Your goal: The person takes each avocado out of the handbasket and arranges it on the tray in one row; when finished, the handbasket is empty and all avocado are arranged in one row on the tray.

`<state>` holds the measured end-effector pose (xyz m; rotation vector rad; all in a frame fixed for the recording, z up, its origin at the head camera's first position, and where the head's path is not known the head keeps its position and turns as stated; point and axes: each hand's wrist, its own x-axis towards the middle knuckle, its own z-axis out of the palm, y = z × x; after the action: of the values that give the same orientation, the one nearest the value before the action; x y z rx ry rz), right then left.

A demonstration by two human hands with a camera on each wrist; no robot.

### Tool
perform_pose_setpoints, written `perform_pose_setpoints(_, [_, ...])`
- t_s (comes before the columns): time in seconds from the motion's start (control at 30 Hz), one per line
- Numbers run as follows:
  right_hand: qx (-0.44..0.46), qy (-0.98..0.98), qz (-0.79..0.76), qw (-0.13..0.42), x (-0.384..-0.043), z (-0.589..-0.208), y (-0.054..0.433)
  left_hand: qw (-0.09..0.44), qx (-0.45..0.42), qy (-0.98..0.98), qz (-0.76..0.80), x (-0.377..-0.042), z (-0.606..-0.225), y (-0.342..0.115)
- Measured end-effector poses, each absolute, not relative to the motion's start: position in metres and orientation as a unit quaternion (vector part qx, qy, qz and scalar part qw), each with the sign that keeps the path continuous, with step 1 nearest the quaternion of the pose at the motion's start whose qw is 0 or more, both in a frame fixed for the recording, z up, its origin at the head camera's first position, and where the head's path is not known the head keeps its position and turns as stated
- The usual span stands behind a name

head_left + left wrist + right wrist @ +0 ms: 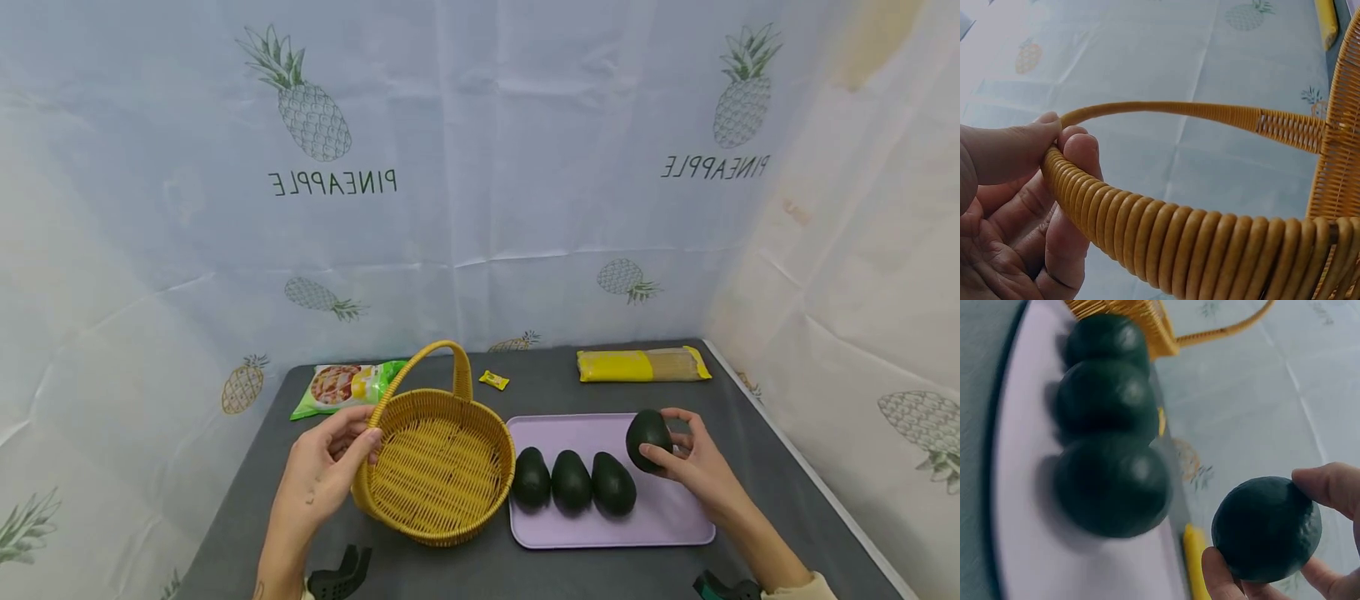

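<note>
My left hand (pixel 326 467) pinches the wrapped handle (pixel 1147 231) of a yellow wicker basket (pixel 442 533) between thumb and fingers. The basket's woven floor shows bare in the head view. In my right hand (pixel 701 462) is a dark green avocado (pixel 648 440), gripped by thumb and fingertips and raised above the right part of a lilac tray (pixel 660 525). Three more avocados (pixel 572 482) lie side by side on the tray's left half; the right wrist view shows the same row (pixel 1113 484) close by. The tray's left edge meets the basket's side.
A green snack bag (pixel 341 387) lies behind the basket at the back left. At the back middle is a small yellow wrapped packet (pixel 494 380). A yellow pack of noodles (pixel 643 365) lies behind the tray. Pineapple-printed cloth (pixel 480 208) hangs round the dark table.
</note>
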<state>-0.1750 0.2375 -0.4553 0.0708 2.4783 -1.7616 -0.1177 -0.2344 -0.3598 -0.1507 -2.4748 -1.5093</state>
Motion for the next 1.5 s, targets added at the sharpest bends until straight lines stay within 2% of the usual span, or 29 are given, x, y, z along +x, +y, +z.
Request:
perform_pose_setpoints(0.4, [0.060, 0.817, -0.566, 0.090, -0.161, -0.487, 0.265, 0.121, -0.050, -0.846, -0.516, -0.117, -0.362, -0.234])
perform_pose_setpoints(0.87, [0.061, 0.853, -0.501, 0.130, -0.165, -0.503, 0.262, 0.130, -0.056, -0.845, -0.516, -0.117, -0.363, -0.234])
perform_pose_setpoints(1.5, [0.057, 0.862, -0.482, 0.149, -0.169, -0.501, 0.259, 0.133, -0.067, -0.840, -0.521, -0.118, -0.364, -0.236])
